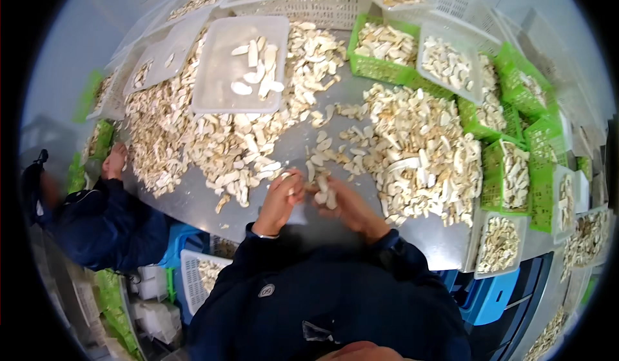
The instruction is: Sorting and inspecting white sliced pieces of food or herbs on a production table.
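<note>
Pale dried slices, probably mushroom, lie in a large left heap and a right heap on a metal table. My left hand is over the table between the heaps, its fingers curled around a pale slice. Close to its right, my right hand holds a few slices at its fingertips. Just beyond my hands lies a small scatter of slices. A translucent plastic tray with several larger pale slices rests on the left heap.
Green plastic baskets and translucent tubs of slices line the right side. White perforated crates stand along the back. At the left edge a co-worker's hand is beside the left heap. Blue plastic stools or bins stand below the table.
</note>
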`<state>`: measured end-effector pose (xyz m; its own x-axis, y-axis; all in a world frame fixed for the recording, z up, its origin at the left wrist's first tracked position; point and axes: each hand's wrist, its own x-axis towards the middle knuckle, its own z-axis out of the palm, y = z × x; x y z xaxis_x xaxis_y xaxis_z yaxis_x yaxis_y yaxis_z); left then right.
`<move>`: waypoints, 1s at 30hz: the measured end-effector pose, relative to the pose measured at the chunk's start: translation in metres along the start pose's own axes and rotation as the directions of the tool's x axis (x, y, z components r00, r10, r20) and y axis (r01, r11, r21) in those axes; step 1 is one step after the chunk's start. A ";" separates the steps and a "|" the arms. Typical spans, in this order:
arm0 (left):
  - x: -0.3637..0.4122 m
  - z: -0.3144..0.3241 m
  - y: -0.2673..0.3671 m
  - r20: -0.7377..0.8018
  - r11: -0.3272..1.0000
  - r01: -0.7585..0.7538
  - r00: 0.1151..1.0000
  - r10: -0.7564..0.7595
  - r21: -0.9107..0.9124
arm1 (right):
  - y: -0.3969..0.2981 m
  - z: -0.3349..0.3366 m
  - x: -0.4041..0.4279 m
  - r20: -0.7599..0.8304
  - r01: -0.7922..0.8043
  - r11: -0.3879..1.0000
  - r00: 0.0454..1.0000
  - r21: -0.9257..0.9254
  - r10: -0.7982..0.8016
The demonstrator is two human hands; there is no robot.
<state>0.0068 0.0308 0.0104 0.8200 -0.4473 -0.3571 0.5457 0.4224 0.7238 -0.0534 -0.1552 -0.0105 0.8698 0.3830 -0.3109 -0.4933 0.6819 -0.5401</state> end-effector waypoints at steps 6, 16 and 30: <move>-0.005 -0.021 0.023 -0.057 0.998 -0.058 0.997 0.057 -0.018 | -0.038 0.015 0.007 0.028 -0.136 0.985 0.990 -0.110 0.140; -0.007 -0.021 0.023 -0.177 0.991 -0.116 0.976 0.126 0.067 | -0.142 -0.008 0.066 -0.328 0.504 0.863 0.819 0.022 -0.470; -0.007 -0.010 0.023 0.223 0.649 -0.363 0.931 0.290 0.669 | 0.000 0.005 0.008 -0.070 -0.036 0.982 0.997 -0.186 0.024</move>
<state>0.0155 0.0515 0.0239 0.8829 -0.4694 0.0093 -0.0591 -0.0915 0.9940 -0.0470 -0.1488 -0.0089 0.8554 0.3546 -0.3775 -0.5170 0.5394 -0.6647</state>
